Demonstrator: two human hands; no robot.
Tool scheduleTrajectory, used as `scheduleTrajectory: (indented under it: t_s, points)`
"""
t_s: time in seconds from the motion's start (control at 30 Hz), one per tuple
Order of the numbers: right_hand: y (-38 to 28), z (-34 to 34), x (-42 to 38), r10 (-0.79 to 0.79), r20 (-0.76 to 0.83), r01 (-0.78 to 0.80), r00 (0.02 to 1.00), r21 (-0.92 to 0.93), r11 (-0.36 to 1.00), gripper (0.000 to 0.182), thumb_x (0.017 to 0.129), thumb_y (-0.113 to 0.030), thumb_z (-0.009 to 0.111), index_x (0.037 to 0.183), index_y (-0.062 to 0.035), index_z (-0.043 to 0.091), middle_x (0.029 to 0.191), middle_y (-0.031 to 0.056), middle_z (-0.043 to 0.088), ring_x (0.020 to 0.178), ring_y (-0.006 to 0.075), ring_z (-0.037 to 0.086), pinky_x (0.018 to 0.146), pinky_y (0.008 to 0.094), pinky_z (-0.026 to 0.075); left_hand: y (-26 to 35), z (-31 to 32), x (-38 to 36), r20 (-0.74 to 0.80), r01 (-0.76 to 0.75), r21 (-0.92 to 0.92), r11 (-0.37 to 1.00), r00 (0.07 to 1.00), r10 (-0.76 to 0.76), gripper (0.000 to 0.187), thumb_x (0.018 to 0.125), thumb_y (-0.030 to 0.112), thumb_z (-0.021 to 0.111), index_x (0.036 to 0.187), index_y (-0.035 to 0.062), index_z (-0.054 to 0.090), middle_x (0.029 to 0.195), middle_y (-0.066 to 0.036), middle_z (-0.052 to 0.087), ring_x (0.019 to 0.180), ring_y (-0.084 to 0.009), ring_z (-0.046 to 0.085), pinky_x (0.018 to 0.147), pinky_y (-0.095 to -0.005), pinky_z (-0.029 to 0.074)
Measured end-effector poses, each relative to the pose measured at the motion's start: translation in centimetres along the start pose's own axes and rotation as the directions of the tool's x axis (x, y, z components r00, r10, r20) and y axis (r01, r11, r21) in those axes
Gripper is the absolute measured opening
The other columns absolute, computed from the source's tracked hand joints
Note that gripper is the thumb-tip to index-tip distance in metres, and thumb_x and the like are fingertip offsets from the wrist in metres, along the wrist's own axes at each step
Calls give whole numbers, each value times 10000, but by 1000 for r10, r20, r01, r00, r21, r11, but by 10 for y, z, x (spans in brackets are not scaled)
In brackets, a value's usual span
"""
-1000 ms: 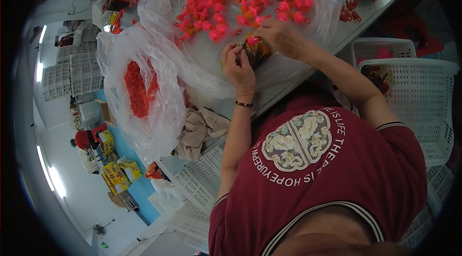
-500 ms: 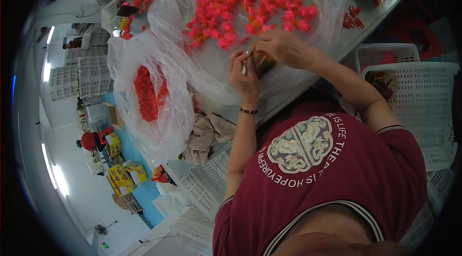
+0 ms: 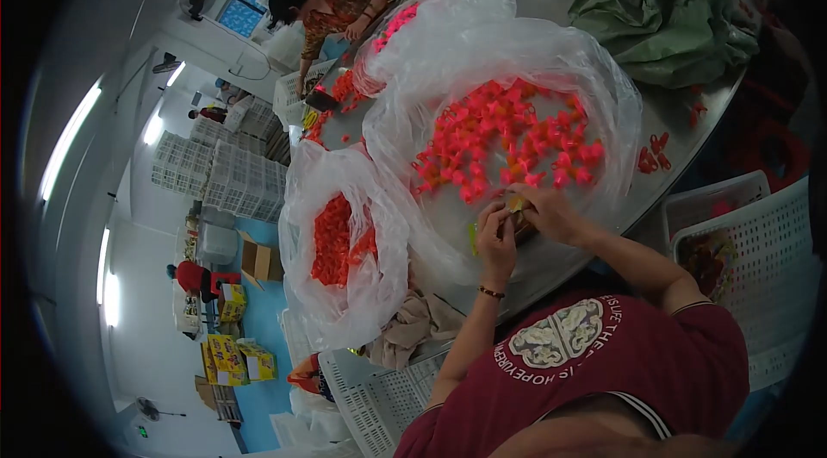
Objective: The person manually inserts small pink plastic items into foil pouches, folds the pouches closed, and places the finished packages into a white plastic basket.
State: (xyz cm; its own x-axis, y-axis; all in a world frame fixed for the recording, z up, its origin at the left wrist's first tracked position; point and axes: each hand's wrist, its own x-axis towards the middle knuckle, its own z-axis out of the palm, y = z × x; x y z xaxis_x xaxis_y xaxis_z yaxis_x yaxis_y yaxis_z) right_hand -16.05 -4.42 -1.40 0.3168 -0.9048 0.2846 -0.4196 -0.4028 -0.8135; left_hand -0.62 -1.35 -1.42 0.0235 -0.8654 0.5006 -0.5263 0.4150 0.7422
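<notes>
My left hand [image 3: 497, 238], with a beaded bracelet at the wrist, is closed in a pinch at the near edge of a clear plastic bag. My right hand [image 3: 551, 212] meets it, its fingers also pinched together. Between the fingertips is a small yellowish-brown piece [image 3: 517, 203], too small and covered to name. A yellow-green bit [image 3: 473, 239] shows beside my left hand. Just beyond both hands, many pink-red plastic pieces with orange parts [image 3: 508, 135] lie in the open clear plastic bag [image 3: 616, 87]. Under my hands is something dark, mostly hidden.
Left of my hands stands another clear bag [image 3: 297, 225] holding orange-red pieces [image 3: 336, 243]. A beige cloth [image 3: 413, 329] lies near it. White baskets [image 3: 749, 260] stand at the right. A green sack [image 3: 663, 14] and loose red pieces [image 3: 656, 152] are on the metal table. A co-worker [image 3: 340, 6] leans over the far end.
The camera view has shifted, bringing the co-worker and green sack into fuller view. My hands have come closer together at the small piece, and the yellow-green bit now shows.
</notes>
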Motion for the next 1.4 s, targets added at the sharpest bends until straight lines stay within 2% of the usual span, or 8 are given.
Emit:
scheduleTrajectory:
  t_s: [0.13, 0.3, 0.6, 0.77, 0.83, 0.97, 1.03, 1.4]
  points:
    - [12, 13, -1, 100, -70, -78, 993, 265, 961, 462, 813, 3, 588, 1264, 17, 485, 749, 104, 599, 690, 156, 600, 635, 296, 474, -4, 5, -4, -15, 82, -53, 995, 996, -83, 79, 858, 13, 624, 927, -26, 622, 1082, -99, 614, 812, -179, 626, 692, -292, 513]
    - [-6, 10, -6, 184, 29, -171, 983, 522, 836, 531, 775, -28, 614, 1285, 5, 473, 824, 157, 660, 736, 277, 657, 648, 359, 500, -5, 3, 1, -136, 72, -9, 997, 988, -72, 71, 857, 19, 626, 910, -27, 623, 1075, -106, 615, 814, -184, 629, 691, -295, 514]
    - [-3, 7, 2, -231, -135, 251, 964, 155, 956, 486, 808, 16, 610, 1281, 3, 501, 994, 170, 660, 870, 277, 669, 754, 345, 524, -3, 8, -2, -102, 94, -114, 989, 989, -106, 86, 844, -15, 603, 928, -29, 611, 1065, -129, 620, 865, -219, 635, 714, -305, 514]
    - [-7, -2, 6, -244, -69, 253, 967, 187, 949, 465, 791, 20, 620, 1249, -1, 537, 1007, 168, 652, 908, 287, 653, 771, 356, 516, 13, 3, 5, -80, 76, -127, 989, 993, -86, 117, 900, 40, 566, 992, -22, 601, 1056, -103, 619, 886, -183, 616, 734, -296, 506]
    - [-12, -11, 7, -259, -82, 270, 962, 176, 947, 457, 785, 22, 624, 1235, -3, 549, 997, 161, 653, 905, 284, 650, 773, 357, 513, 31, -9, 14, 151, 423, -535, 731, 900, -409, 171, 961, 128, 519, 1033, -8, 594, 1050, -66, 609, 898, -126, 593, 740, -265, 493]
    - [-19, -22, 6, -282, -66, 288, 957, 127, 949, 468, 758, 16, 646, 1218, -19, 568, 971, 136, 651, 891, 272, 634, 781, 357, 500, -2, -21, 18, 389, 566, -443, 695, 820, -419, 213, 992, 183, 485, 1061, 14, 594, 983, -19, 601, 864, -75, 572, 733, -227, 480]
    - [-18, -23, 5, -292, -63, 298, 954, 127, 946, 482, 747, 16, 653, 1220, -25, 568, 960, 127, 652, 880, 269, 629, 780, 358, 496, 0, -25, 19, 563, 713, -502, 489, 699, -441, 174, 977, 156, 508, 1039, 23, 602, 903, 6, 600, 813, -55, 561, 720, -213, 470]
    - [-11, -34, 6, -316, -60, 320, 947, 93, 943, 230, 705, -52, 700, 919, -6, 629, 854, 106, 623, 855, 282, 575, 757, 372, 458, 11, -12, 6, 216, 512, -647, 565, 834, -508, 105, 959, 112, 524, 934, 30, 585, 805, 37, 559, 705, -26, 487, 628, -190, 404]
